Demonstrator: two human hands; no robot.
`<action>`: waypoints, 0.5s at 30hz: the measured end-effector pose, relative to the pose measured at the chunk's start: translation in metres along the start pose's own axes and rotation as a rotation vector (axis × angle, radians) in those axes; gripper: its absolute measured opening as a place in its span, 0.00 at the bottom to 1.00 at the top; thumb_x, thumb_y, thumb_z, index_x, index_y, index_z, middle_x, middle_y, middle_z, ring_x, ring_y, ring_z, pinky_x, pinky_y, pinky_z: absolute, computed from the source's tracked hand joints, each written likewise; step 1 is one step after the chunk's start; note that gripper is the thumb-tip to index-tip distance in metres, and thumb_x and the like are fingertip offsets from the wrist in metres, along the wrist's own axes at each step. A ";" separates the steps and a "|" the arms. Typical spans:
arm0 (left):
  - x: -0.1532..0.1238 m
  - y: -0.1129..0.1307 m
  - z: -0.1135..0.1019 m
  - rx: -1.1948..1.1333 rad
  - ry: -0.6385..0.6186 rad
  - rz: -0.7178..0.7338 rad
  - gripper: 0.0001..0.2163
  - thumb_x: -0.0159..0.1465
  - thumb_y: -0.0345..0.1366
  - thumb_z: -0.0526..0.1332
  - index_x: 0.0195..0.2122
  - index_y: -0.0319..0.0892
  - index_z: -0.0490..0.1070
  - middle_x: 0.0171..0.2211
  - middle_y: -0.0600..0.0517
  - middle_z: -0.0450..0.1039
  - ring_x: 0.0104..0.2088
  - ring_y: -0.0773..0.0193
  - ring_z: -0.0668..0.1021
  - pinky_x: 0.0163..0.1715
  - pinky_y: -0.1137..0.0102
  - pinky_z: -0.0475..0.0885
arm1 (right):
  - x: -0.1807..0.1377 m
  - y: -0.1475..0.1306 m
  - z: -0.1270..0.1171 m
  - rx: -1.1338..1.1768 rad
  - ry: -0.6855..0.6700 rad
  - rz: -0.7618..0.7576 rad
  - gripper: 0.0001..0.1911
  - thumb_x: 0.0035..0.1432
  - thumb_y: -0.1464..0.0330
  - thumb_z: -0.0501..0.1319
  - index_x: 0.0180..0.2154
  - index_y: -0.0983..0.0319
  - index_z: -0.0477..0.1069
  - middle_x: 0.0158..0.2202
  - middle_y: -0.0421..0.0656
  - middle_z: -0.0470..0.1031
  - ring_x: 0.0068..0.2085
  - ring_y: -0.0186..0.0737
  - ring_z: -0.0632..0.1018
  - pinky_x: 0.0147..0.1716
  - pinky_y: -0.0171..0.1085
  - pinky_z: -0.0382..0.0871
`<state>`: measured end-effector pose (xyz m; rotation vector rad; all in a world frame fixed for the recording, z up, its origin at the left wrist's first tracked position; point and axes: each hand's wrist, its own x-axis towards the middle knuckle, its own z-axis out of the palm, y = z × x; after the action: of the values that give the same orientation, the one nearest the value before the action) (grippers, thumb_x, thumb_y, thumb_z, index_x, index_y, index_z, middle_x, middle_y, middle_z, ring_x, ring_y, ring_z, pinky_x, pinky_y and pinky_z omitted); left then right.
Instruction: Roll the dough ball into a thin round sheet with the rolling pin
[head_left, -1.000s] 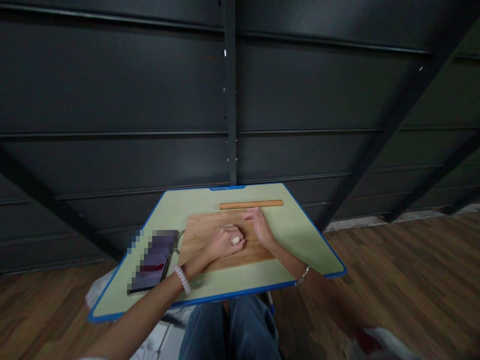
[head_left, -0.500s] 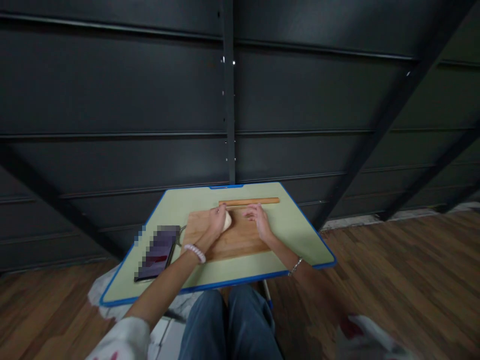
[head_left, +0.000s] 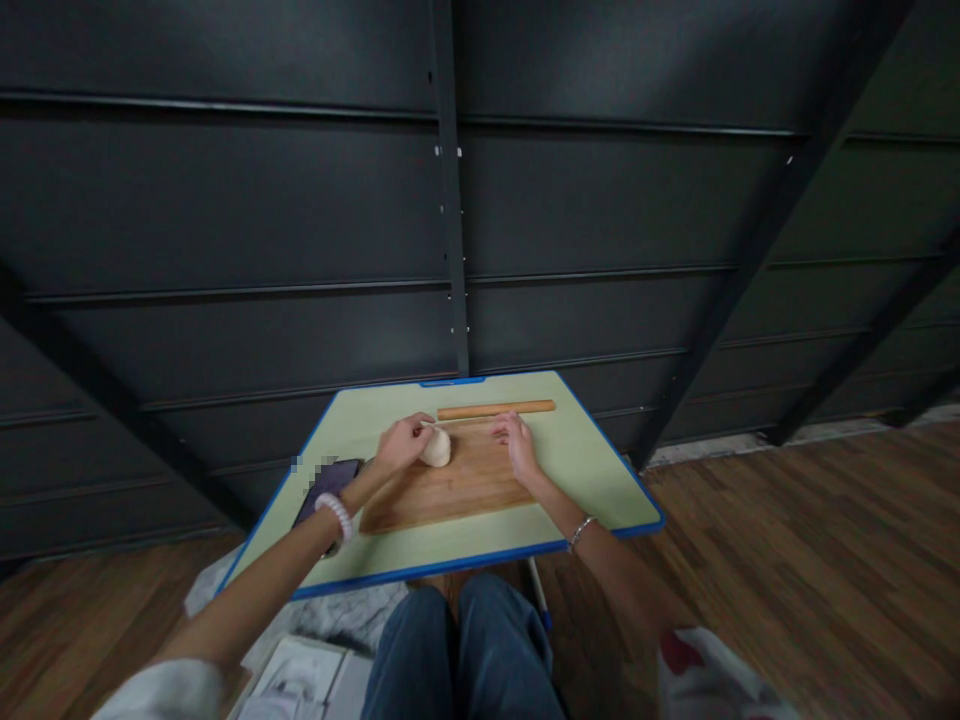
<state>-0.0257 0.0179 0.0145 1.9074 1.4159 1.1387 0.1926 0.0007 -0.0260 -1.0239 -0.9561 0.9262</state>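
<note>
A pale lump of dough (head_left: 436, 447) sits on the left part of a wooden cutting board (head_left: 450, 490). At its left side, my left hand (head_left: 405, 441) has curled fingers gripping the dough's edge; the fingertips are partly hidden. My right hand (head_left: 514, 442) hovers over or rests on the board's right side, I cannot tell which. Its fingers are loosely bent and apart, with nothing in them. Just beyond the board lies a wooden rolling pin (head_left: 495, 409), placed crosswise.
The board lies on a small light-green table (head_left: 592, 470) with a blue rim. A dark phone or tablet (head_left: 337, 474), partly blurred out, is under my left forearm. Behind stands a dark panelled wall (head_left: 585, 200). White boxes (head_left: 300, 675) are below, left of my knees.
My left hand has shifted left, from over the dough to its left side, so more of the dough shows. The right hand stays about where it was. The view has tilted slightly.
</note>
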 end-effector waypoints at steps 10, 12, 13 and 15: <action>0.000 0.020 0.011 0.661 -0.392 0.235 0.19 0.67 0.35 0.46 0.57 0.41 0.64 0.50 0.45 0.74 0.46 0.57 0.77 0.48 0.64 0.68 | 0.003 0.010 -0.002 -0.059 -0.064 -0.048 0.20 0.57 0.51 0.50 0.31 0.60 0.68 0.21 0.39 0.70 0.24 0.36 0.72 0.27 0.34 0.64; -0.015 0.019 0.000 0.639 -0.394 0.277 0.21 0.68 0.39 0.43 0.59 0.44 0.62 0.56 0.48 0.69 0.51 0.58 0.74 0.52 0.65 0.66 | 0.004 0.012 -0.002 -0.093 -0.109 -0.067 0.16 0.57 0.55 0.51 0.30 0.60 0.67 0.20 0.38 0.69 0.23 0.34 0.71 0.26 0.33 0.63; -0.022 0.019 -0.005 0.599 -0.392 0.300 0.21 0.69 0.41 0.42 0.59 0.45 0.62 0.57 0.50 0.67 0.54 0.59 0.72 0.54 0.65 0.64 | 0.004 0.013 -0.003 -0.109 -0.125 -0.076 0.14 0.57 0.57 0.52 0.29 0.60 0.67 0.20 0.37 0.68 0.23 0.34 0.71 0.26 0.33 0.63; -0.034 0.021 -0.012 0.533 -0.390 0.331 0.22 0.69 0.43 0.42 0.58 0.44 0.64 0.57 0.51 0.67 0.56 0.60 0.70 0.56 0.65 0.62 | 0.004 0.014 -0.003 -0.127 -0.132 -0.086 0.13 0.56 0.59 0.51 0.29 0.60 0.67 0.19 0.37 0.68 0.23 0.34 0.70 0.27 0.34 0.63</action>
<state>-0.0288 -0.0222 0.0259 2.6363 1.2918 0.4828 0.1946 0.0069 -0.0390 -1.0294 -1.1732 0.8789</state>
